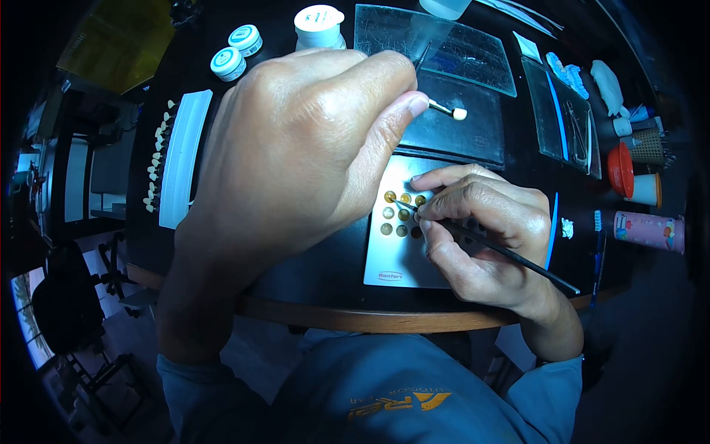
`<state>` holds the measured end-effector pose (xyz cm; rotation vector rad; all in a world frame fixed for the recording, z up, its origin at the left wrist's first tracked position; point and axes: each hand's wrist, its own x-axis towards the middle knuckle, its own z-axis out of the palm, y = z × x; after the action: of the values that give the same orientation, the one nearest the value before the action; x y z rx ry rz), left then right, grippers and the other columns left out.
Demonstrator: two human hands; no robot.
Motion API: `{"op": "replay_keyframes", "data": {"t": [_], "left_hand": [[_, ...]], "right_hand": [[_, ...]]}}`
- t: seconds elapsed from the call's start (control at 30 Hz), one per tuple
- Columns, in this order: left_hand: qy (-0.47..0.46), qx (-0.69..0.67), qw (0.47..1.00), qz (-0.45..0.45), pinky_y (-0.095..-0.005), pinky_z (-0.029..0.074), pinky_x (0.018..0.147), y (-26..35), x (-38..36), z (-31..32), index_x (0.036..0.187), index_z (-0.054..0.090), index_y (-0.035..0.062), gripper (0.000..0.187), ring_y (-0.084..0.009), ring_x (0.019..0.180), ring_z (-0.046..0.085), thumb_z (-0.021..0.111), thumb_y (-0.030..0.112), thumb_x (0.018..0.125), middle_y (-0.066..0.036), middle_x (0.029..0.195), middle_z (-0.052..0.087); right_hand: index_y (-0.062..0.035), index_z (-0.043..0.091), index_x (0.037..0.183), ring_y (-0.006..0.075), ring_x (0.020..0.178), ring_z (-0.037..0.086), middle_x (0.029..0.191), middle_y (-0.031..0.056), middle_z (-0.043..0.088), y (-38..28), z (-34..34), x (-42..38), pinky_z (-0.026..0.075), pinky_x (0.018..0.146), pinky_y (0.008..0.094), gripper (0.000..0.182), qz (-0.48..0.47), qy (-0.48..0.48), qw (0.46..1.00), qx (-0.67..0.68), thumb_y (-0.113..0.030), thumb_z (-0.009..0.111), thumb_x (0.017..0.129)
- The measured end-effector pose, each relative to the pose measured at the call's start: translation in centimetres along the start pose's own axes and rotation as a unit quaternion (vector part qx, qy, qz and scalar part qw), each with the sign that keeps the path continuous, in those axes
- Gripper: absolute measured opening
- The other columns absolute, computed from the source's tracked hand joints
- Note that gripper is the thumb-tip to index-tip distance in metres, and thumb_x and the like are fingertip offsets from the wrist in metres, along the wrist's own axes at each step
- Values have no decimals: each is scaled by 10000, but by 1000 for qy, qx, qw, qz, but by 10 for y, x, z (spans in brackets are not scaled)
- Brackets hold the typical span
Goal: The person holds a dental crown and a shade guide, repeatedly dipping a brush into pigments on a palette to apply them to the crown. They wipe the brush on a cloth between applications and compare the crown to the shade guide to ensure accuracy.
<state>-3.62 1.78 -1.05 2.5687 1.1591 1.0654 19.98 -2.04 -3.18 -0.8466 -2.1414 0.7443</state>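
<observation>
My left hand (318, 126) is raised over the table, thumb and forefinger pinched on a slim metal holder (441, 108). At the holder's tip sits a small cream tooth crown (459, 114). The rest of the holder is largely hidden by my fingers. Lower and to the right, my right hand (492, 229) grips a thin black-handled brush (510, 254) like a pen. The brush tip points into an amber well at the upper left of a white mixing palette (381, 259). Several round wells there hold amber or brownish material. My right hand covers the palette's right side.
Small white jars (245, 39) stand at the back left, near a white tray with a row of tooth-shaped shade tabs (156, 155). Behind the palette lie a dark slab (473, 137) and a glass plate (473, 52). A red bowl (620, 169) and pink cup (651, 231) are at right.
</observation>
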Motion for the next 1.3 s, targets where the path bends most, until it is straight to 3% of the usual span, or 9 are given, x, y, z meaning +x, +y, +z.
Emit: {"op": "replay_keyframes", "data": {"t": [0.1, 0.2, 0.47, 0.67, 0.73, 0.83, 1.03, 1.2, 1.3], "left_hand": [[10, -12, 1000, 3, -333, 501, 600, 1, 0, 2, 972, 733, -32, 62, -228, 669, 684, 724, 28, 983, -130, 805, 718], [5, -16, 1000, 0, -346, 515, 616, 0, 0, 3, 974, 732, -30, 66, -246, 693, 697, 725, 36, 983, -137, 817, 722], [-10, -22, 999, -22, -363, 552, 678, 0, -2, 5, 1000, 741, -26, 79, -259, 760, 725, 724, 49, 985, -150, 874, 748], [-13, -47, 999, -20, -365, 558, 686, 0, -1, 5, 1054, 760, -13, 92, -253, 781, 724, 706, 18, 986, -138, 908, 759], [-25, -58, 998, -7, -362, 564, 692, -2, -1, 4, 1074, 764, -9, 111, -250, 798, 723, 703, 9, 983, -132, 923, 763], [-42, -45, 998, 15, -366, 489, 713, -1, 1, 2, 1052, 751, 15, 95, -229, 821, 712, 691, 6, 979, -100, 940, 766], [-96, -67, 993, -2, -395, 330, 915, 8, 0, -2, 1014, 740, 76, 97, -189, 786, 589, 645, 71, 1029, -30, 801, 651], [-120, -65, 990, 26, -428, 304, 968, 15, -3, 1, 1037, 777, 120, 97, -165, 774, 575, 687, 98, 1006, -1, 766, 616], [-118, -47, 990, 54, -441, 303, 994, 16, -5, 5, 1104, 806, 146, 160, -164, 772, 564, 717, 113, 975, 11, 731, 574]], "right_hand": [[49, 730, 806, 325, 983, 814, 764, 153, 761, -2, 0, 0, 649, 721, 329, 52, 14, 4, 1000, -1, 77, 713, 765], [45, 746, 800, 333, 923, 822, 793, 195, 774, -1, 2, 0, 668, 754, 397, 67, 7, 22, 1000, 2, 3, 761, 750], [45, 752, 822, 332, 936, 816, 815, 208, 772, -3, 0, -1, 660, 748, 380, 90, 19, 19, 1000, 3, 2, 758, 744], [8, 702, 748, 247, 849, 773, 810, 163, 730, 1, -8, -1, 620, 702, 338, 76, -10, 104, 995, 7, 8, 748, 688], [10, 683, 825, 222, 864, 710, 771, 115, 673, 10, -8, -7, 607, 762, 339, 117, -45, 147, 987, 55, 12, 730, 718], [24, 664, 947, 219, 912, 657, 736, 70, 622, 16, -11, -12, 592, 833, 355, 162, -94, 196, 968, 128, -3, 701, 791], [10, 707, 912, 261, 1007, 687, 812, 124, 725, 3, -21, -17, 562, 930, 409, 100, -94, 215, 966, 110, -53, 717, 835], [-19, 706, 898, 270, 1002, 706, 777, 110, 743, 2, -21, -20, 547, 981, 463, 113, -137, 208, 962, 110, -87, 775, 839], [-52, 645, 824, 232, 887, 714, 723, 96, 708, 1, -18, -22, 556, 987, 493, 134, -129, 203, 961, 140, -73, 778, 823]]}}
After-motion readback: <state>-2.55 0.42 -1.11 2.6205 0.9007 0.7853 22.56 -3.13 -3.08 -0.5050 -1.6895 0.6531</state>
